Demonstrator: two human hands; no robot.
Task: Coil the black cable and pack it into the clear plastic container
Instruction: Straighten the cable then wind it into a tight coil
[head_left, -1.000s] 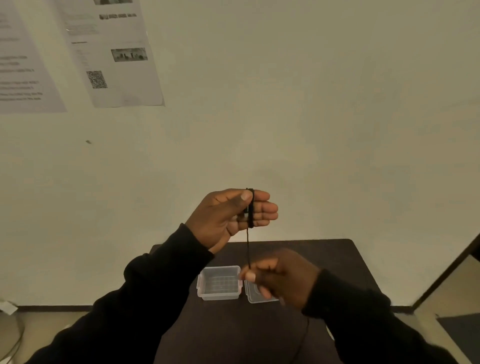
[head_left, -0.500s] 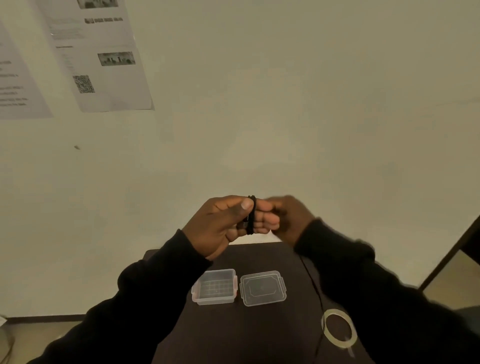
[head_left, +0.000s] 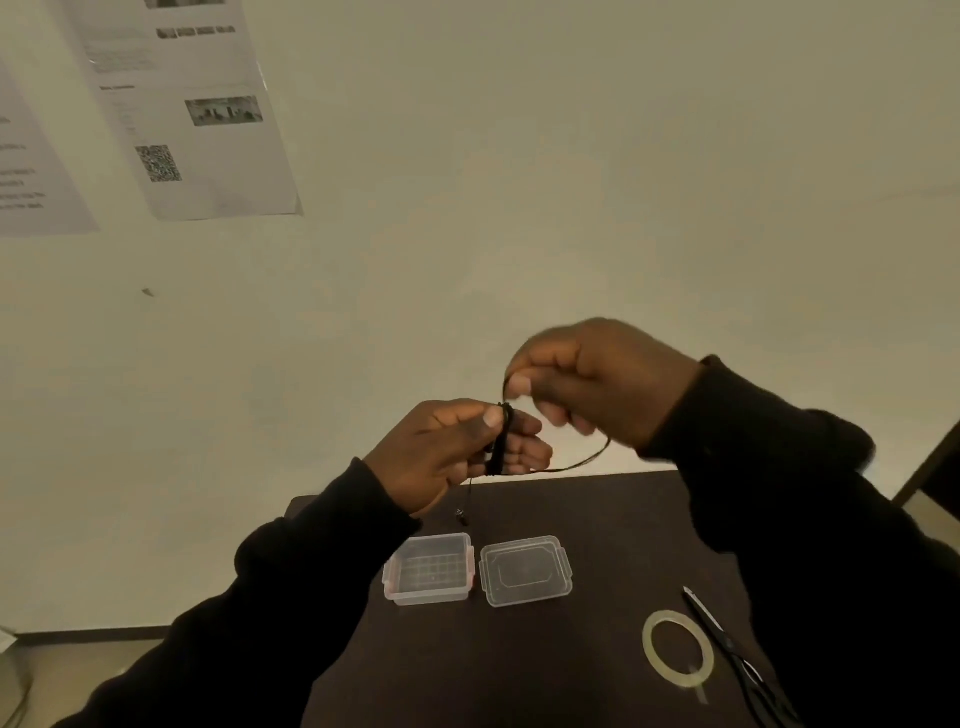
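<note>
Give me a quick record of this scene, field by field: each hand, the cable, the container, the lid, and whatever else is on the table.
left hand: holds coil wound around fingers
right hand: pinches loose strand above coil
black cable: partly coiled
clear container: open, holds no cable
lid: right of container
table: also tape roll, scissors

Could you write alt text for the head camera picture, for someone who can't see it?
Two hands in black sleeves wind a thin black cable: the left hand holds the coil around its fingers while the right hand pinches the loose strand above. Below, on a dark table, sit an open clear plastic container, its lid, a tape roll and scissors.
</note>
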